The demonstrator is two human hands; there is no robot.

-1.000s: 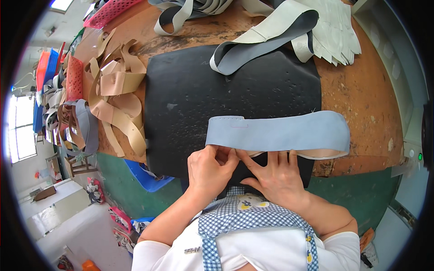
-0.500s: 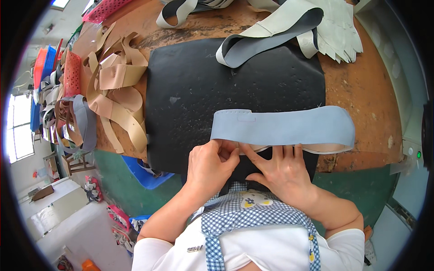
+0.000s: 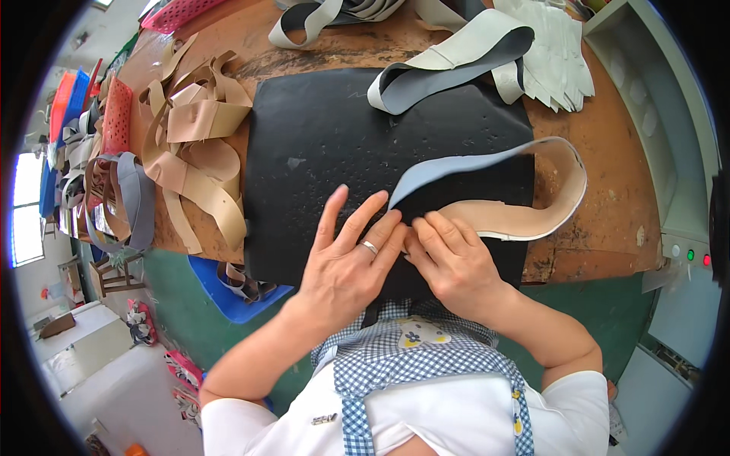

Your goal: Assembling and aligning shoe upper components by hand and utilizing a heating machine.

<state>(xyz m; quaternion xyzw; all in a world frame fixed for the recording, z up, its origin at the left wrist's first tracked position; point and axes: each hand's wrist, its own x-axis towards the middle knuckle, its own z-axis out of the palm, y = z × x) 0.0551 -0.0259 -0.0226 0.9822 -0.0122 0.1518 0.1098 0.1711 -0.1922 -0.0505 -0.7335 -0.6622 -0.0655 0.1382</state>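
A light blue strip of leather-like material [image 3: 449, 169] with a beige inner side stands on its edge, bent into a loop that opens out to the right. My left hand [image 3: 346, 254], wearing a ring, pinches the loop's near left end between thumb and index finger, its other fingers raised and spread. Close beside it, my right hand [image 3: 456, 262] has its fingers curled and pressed together on the same end of the strip. The fingertips hide just how the two ends meet. Beneath the hands lies a black mat [image 3: 319, 129] with small holes and scuffs.
On the worn wooden table [image 3: 608, 220], beige strips [image 3: 201, 144] are heaped at left. A white-and-grey looped strip [image 3: 456, 61] and a stack of white pieces [image 3: 544, 53] are at the far right. A blue bin [image 3: 236, 296] sits below the table's left edge.
The strip's blue face was laid out towards me; now it is turned up into a loop with its beige inside showing. My left fingers have spread, and my right fingers have curled in.
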